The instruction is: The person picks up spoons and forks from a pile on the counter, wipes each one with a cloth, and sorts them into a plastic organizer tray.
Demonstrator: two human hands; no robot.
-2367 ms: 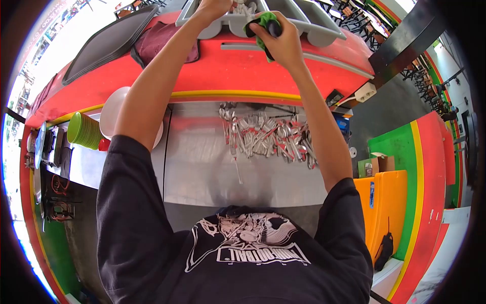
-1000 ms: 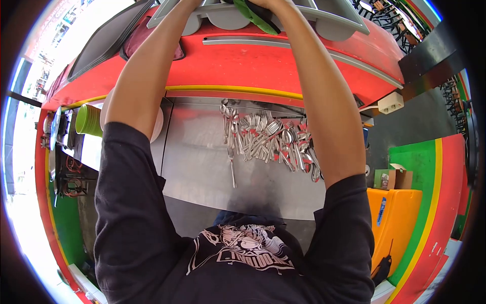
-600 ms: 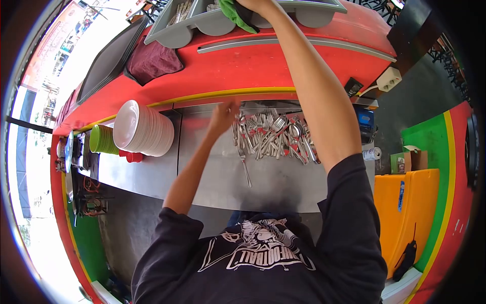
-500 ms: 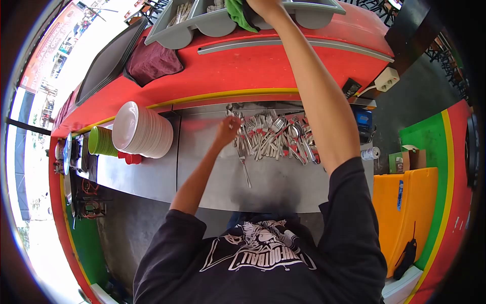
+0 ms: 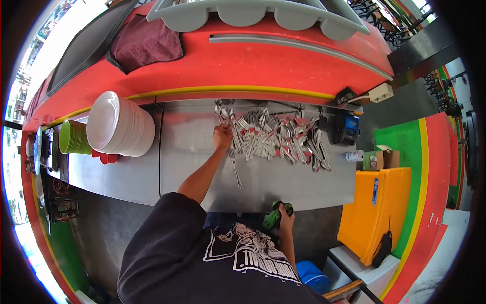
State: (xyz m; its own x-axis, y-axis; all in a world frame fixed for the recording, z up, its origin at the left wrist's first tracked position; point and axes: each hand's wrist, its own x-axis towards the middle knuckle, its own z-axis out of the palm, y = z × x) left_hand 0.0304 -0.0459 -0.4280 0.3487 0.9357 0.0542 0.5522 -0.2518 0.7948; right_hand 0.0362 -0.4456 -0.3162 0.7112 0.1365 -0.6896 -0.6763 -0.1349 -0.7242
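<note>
My left hand (image 5: 222, 137) is at the left end of a pile of cutlery (image 5: 276, 134) on the steel counter. Its fingers are curled together by the handles of a few spoons (image 5: 224, 112); what they grip, if anything, is hidden. Just below that hand a single fork (image 5: 236, 172) lies apart from the pile. At the counter's front edge, close to my body, my right hand (image 5: 286, 220) is closed on a crumpled green and black cloth (image 5: 273, 215).
White plates (image 5: 119, 124), green stacked dishes (image 5: 76, 137) and red cups (image 5: 104, 157) stand left on the counter (image 5: 192, 167). A grey cutlery tray (image 5: 243, 12) sits on the red ledge beyond. To the right are a can (image 5: 354, 155), a blue-black device (image 5: 347, 129) and a yellow cabinet (image 5: 377, 202).
My right hand has come back from the grey tray to the counter's front edge, bringing the green cloth. My left hand stays by the spoons. The view has shifted.
</note>
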